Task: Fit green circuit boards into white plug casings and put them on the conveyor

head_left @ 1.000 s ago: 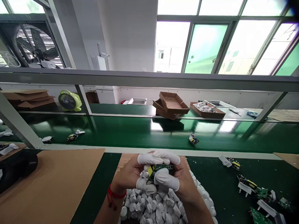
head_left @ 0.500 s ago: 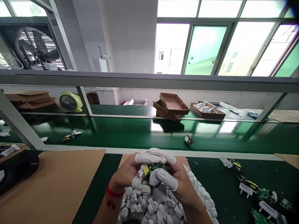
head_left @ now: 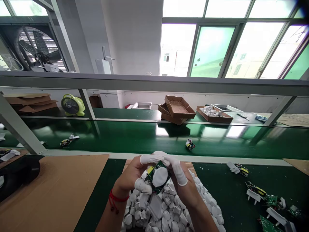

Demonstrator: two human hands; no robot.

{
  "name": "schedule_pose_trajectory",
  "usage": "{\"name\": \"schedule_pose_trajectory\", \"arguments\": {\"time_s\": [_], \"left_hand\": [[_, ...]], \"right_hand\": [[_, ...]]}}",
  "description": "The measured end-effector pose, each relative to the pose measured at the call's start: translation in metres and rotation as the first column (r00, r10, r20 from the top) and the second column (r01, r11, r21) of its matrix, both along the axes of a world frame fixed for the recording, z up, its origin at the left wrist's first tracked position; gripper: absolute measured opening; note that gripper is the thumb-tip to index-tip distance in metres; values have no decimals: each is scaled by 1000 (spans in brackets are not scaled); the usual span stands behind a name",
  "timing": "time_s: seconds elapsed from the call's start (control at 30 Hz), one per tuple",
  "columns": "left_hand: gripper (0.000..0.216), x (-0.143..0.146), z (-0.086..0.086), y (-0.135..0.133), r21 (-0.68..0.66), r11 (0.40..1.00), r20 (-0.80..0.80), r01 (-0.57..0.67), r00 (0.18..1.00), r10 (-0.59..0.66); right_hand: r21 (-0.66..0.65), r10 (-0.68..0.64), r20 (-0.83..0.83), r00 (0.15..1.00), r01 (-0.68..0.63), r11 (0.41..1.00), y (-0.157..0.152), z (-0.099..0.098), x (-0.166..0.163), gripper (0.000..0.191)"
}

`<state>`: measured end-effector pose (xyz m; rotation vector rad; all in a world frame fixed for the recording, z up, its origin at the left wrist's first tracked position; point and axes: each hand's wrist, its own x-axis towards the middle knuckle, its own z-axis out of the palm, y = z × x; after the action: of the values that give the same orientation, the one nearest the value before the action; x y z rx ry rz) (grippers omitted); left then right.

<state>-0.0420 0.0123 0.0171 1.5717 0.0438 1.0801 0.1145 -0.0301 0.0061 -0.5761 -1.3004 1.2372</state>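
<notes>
A green circuit board (head_left: 157, 190) with a yellow component is tilted between my hands, above a heap of small white caps (head_left: 166, 206). A round white cap (head_left: 160, 177) lies over the middle of its face. My left hand (head_left: 135, 175) grips the board's left side, thumb below and fingers over the top. My right hand (head_left: 184, 182) is closed at its upper right edge, with the fingertips partly hidden behind it. White finger cots cover fingers of both hands. Below the board, a flat white plastic piece (head_left: 155, 206) hangs or rests over the heap; which, I cannot tell.
Several circuit board assemblies (head_left: 257, 190) lie on the green table to the right. Brown cardboard (head_left: 55, 187) covers the left side. Beyond is a green conveyor belt (head_left: 135, 137) carrying a small assembly (head_left: 190, 144). Cardboard trays (head_left: 180, 108) and a green fan (head_left: 72, 105) stand behind it.
The board has turned so its face with the round white cap shows. My right thumb has moved off the board's front toward the right. Assemblies on the belt have shifted left.
</notes>
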Motion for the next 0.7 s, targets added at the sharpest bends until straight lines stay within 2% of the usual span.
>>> {"name": "schedule_pose_trajectory", "arguments": {"time_s": [0.17,0.37,0.5,0.7], "left_hand": [[64,2,4,0,-11,1000,-40,27,999,-28],[67,-5,6,-3,65,997,-185,36,983,-23],[65,-9,9,-5,46,997,-199,57,979,-47],[63,-3,16,-7,88,989,-125,116,987,-104]], "right_hand": [[-50,186,-91,978,-191,980,3,4,2,47],[-126,219,-227,949,-252,959,4,6,-2,42],[-133,310,-198,930,-339,931,5,8,-4,34],[-75,321,-132,938,-332,940,4,9,1,50]]}}
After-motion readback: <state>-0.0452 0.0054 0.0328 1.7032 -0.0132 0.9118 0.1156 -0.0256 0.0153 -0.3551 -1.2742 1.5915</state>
